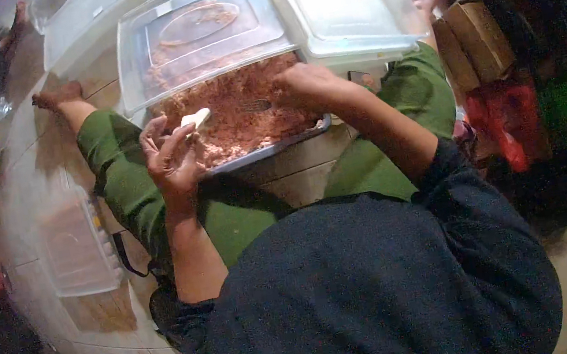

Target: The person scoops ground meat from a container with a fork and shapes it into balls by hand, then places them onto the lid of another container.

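I sit on a tiled floor with my legs in green trousers spread around a metal tray (272, 150) of pinkish minced filling (243, 109). My left hand (173, 157) holds a small pale dough wrapper (196, 119) at the tray's near left edge. My right hand (309, 84) is closed on a fork (256, 106) whose tines lie in the filling. A clear plastic lid (198, 35) rests over the far half of the tray.
A clear lidded container (345, 4) stands at the far right, another (81, 24) at the far left. A plastic box (76, 247) lies on the floor by my left leg. Cardboard boxes (473, 39) and red bags (508, 123) crowd the right side.
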The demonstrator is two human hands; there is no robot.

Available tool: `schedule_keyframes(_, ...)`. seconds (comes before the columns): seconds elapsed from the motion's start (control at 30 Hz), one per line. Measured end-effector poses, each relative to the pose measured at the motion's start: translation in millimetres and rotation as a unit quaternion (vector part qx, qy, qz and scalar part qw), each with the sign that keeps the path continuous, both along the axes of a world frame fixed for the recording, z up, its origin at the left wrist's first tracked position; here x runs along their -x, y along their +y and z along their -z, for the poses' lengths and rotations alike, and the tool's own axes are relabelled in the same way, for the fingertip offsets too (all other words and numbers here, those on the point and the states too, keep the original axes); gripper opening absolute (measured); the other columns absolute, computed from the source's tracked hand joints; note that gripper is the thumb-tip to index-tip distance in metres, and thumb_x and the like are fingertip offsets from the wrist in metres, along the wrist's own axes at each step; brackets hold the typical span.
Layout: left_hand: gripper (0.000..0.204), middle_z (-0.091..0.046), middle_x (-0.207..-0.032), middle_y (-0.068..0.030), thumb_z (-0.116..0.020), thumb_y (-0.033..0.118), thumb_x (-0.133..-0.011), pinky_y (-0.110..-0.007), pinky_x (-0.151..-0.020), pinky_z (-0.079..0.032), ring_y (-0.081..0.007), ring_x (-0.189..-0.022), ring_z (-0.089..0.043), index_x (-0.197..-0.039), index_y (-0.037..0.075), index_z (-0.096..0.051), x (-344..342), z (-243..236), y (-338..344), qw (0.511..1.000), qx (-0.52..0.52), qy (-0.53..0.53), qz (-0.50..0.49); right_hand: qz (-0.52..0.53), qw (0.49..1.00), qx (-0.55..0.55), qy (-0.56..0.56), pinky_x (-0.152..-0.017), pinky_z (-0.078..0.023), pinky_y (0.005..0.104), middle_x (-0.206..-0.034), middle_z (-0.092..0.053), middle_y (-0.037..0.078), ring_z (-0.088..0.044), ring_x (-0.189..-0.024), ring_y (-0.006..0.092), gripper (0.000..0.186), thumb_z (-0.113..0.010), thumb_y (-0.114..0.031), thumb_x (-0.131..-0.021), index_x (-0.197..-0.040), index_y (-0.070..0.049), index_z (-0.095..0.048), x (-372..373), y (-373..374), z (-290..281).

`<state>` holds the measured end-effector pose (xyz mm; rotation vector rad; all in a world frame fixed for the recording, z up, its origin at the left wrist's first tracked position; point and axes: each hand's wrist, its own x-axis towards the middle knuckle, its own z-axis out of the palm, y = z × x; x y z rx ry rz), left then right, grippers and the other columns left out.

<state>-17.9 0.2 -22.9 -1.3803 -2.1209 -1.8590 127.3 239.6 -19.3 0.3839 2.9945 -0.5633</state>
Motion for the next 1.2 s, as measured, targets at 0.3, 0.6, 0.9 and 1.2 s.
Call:
schedule_keyframes(0.3, 0.022, -0.059, -0.079, -0.0012, -0.07, -0.002, -0.072, -0.025, -0.07, -0.047, -0.0097, -0.075, -0.055, -0.092, 0.003, -0.06, 36.4, 19.9, -24.2, 0.97, -0.093, -0.16, -0.156, 0.024, 0.997, 0.017, -0.071, -0.065, -0.048, 0.0408, -0.082, -0.064, 0.014, -0.062, -0.079, 0.0309, 0.021, -0.056, -0.022, -0.079, -0.099, -0.016, -0.063, 17.8, -6.8, 17.9)
schedule_keyframes(0.6, 0.023, -0.059, -0.076, -0.005, -0.075, 0.004, -0.069, -0.024, -0.068, -0.045, -0.0104, -0.071, -0.053, -0.072, 0.003, -0.053, 41.1, 8.3, -29.0, 0.977, -0.031, -0.023, -0.211, -0.009, 0.984, -0.052, 0.17, -0.058, -0.049, 0.0369, -0.073, -0.06, 0.012, -0.062, -0.07, 0.0255, 0.012, -0.051, -0.02, -0.079, -0.082, -0.01, -0.057, 67.7, -25.3, 20.7)
schedule_keyframes(0.9, 0.01, -0.057, -0.086, -0.0051, -0.06, 0.012, -0.083, -0.028, -0.079, -0.043, -0.012, -0.081, -0.053, -0.081, 0.007, -0.051, 43.7, 17.7, -24.6, 0.892, -0.207, -0.391, -0.095, -0.248, 0.915, -0.316, 0.044, -0.042, -0.045, 0.0297, -0.058, -0.057, 0.006, -0.06, -0.054, 0.0165, 0.01, -0.054, -0.015, -0.073, -0.065, -0.01, -0.058, 99.4, -64.9, -11.9)
schedule_keyframes(1.2, 0.052, -0.055, -0.115, -0.0135, -0.064, 0.032, -0.08, -0.041, -0.092, -0.044, -0.0262, -0.106, -0.053, -0.117, -0.001, -0.048, 50.0, 25.1, -31.3, 0.718, -0.324, -0.616, 0.033, -0.312, 0.935, -0.102, 0.135, -0.049, -0.046, 0.035, -0.062, -0.058, 0.009, -0.061, -0.058, 0.0225, 0.009, -0.055, -0.016, -0.075, -0.072, -0.012, -0.062, 61.3, -42.1, 21.7)
